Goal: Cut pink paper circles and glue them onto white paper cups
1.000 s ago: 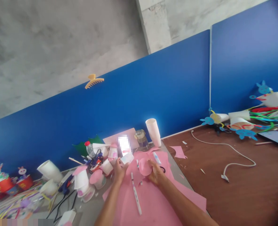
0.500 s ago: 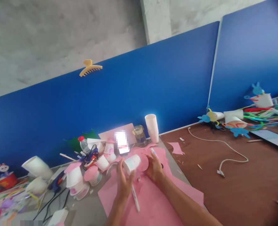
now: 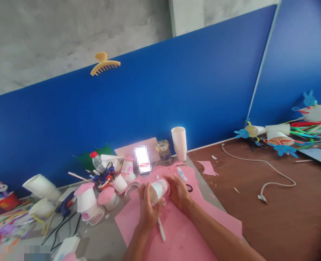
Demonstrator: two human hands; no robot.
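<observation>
A craft workstation in an office-style room is indicated: desks are backed by a blue partition (image 3: pixel 176 83), below it paper cups (image 3: pixel 179 143), pink paper (image 3: pixel 182 232) and decorated cup figures (image 3: pixel 277 136) are spread; bare concrete wall is seen above

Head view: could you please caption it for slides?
Left hand and right hand hold a paper cup over pink paper.
</observation>
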